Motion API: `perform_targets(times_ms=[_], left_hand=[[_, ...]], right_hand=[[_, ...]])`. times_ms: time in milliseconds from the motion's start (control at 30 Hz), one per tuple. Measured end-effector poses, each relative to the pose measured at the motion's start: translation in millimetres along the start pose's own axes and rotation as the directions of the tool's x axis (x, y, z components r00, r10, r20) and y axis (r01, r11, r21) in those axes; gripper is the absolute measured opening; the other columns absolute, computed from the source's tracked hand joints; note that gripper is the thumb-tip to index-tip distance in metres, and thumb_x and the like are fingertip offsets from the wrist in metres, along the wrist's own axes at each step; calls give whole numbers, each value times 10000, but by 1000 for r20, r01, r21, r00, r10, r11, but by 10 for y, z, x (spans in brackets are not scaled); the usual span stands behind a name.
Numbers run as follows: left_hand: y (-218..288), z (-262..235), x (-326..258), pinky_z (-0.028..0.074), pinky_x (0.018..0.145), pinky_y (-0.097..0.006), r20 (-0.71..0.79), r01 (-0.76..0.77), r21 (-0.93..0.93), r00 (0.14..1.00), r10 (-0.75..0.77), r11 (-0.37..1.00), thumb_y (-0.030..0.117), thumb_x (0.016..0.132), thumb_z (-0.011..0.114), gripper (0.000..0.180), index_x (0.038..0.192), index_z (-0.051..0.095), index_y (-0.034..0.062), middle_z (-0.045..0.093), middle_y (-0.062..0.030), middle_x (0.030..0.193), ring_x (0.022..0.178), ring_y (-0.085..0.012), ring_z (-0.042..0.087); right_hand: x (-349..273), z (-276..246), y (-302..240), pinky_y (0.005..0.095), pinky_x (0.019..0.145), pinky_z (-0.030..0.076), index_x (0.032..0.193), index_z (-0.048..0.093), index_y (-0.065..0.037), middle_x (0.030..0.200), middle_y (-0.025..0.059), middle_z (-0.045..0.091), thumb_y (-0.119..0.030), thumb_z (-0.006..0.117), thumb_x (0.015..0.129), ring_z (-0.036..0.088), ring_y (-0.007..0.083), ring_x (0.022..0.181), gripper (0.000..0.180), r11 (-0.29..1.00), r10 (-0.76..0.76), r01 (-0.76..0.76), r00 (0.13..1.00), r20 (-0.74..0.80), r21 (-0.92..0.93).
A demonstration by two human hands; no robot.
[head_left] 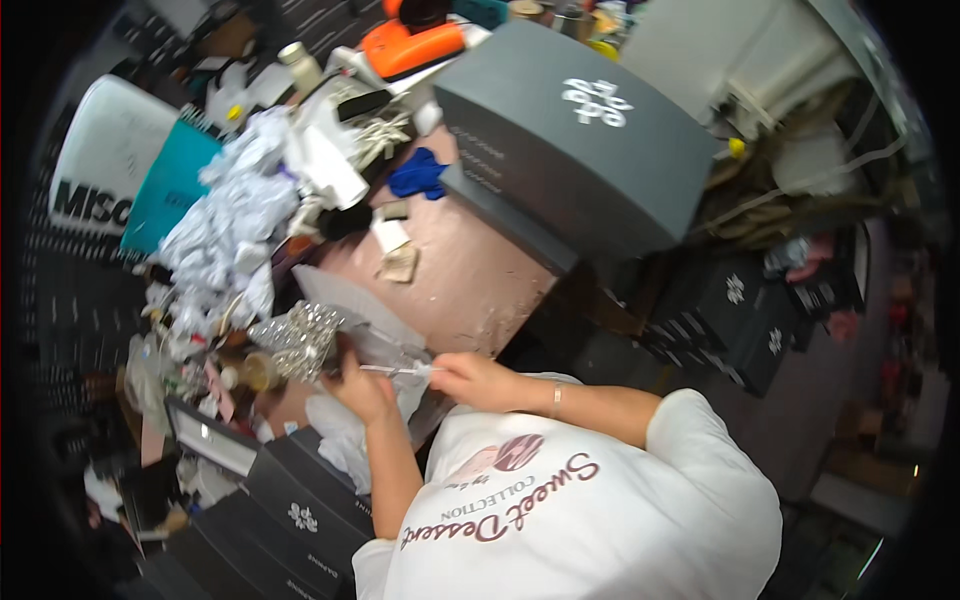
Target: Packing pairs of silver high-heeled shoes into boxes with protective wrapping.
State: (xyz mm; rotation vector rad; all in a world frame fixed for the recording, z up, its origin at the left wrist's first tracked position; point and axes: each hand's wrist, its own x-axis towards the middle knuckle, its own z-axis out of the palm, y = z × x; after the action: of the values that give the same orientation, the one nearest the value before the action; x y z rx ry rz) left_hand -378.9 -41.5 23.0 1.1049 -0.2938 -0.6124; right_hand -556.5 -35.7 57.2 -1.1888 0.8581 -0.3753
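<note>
My left hand (362, 388) is closed around one end of a silver, glittery item (300, 340); its exact kind is hard to make out. From beside that hand a thin white strip (402, 370) runs across to my right hand (468, 380), whose fingers are pinched on its other end. Thin whitish wrapping (375, 310) lies behind and under both hands. A second crumpled whitish sheet (335, 430) sits below my left forearm.
On the pink tabletop (470, 250) are a large grey box (590, 120), a blue cloth (418, 174) and small beige pads (400, 262). Crumpled white paper (225, 220) is heaped at left. An orange tool (410, 52) lies at the back. Dark boxes (300, 500) are stacked at lower left.
</note>
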Motion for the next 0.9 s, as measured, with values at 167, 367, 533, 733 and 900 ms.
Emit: perform_targets(times_ms=[167,367,533,733,900], left_hand=[[422,-508,878,463,907,-357,-76,2,-139,997,-12,990,-67,820,531,385,1195,455,-21,537,-118,1174,1013,-212,566],[576,-198,314,413,937,-305,1,-125,-107,992,126,986,-106,770,507,451,1210,459,-21,534,-92,1160,1044,-181,531],[490,-311,122,488,906,-377,-181,-28,-17,983,24,999,-105,773,529,473,1231,440,-30,520,-176,1197,1064,-257,556],[558,-291,258,546,798,-397,-56,-99,86,993,104,991,-18,758,632,362,1093,531,-114,580,-224,1105,936,-302,618],[534,132,23,538,802,-386,-108,-150,182,979,171,972,-23,767,628,360,1104,528,-102,570,-196,1128,954,-284,602]], right_hand=[[-277,-125,194,185,495,363,873,558,-45,637,-29,490,-225,469,955,460,53,552,217,955,270,-281,956,112,98],[410,142,-335,318,713,489,1178,521,-16,906,129,621,-164,630,854,618,241,776,372,795,-543,486,837,-69,-363],[584,293,-232,436,708,450,862,568,-3,912,211,604,-248,525,912,580,386,830,254,749,-375,420,906,193,-513],[588,506,52,456,641,442,827,554,18,716,216,592,-266,458,929,596,385,705,317,880,-407,420,908,104,-221],[310,226,-123,342,525,424,780,539,13,601,100,542,-244,443,935,537,204,546,315,960,-267,253,957,114,122]])
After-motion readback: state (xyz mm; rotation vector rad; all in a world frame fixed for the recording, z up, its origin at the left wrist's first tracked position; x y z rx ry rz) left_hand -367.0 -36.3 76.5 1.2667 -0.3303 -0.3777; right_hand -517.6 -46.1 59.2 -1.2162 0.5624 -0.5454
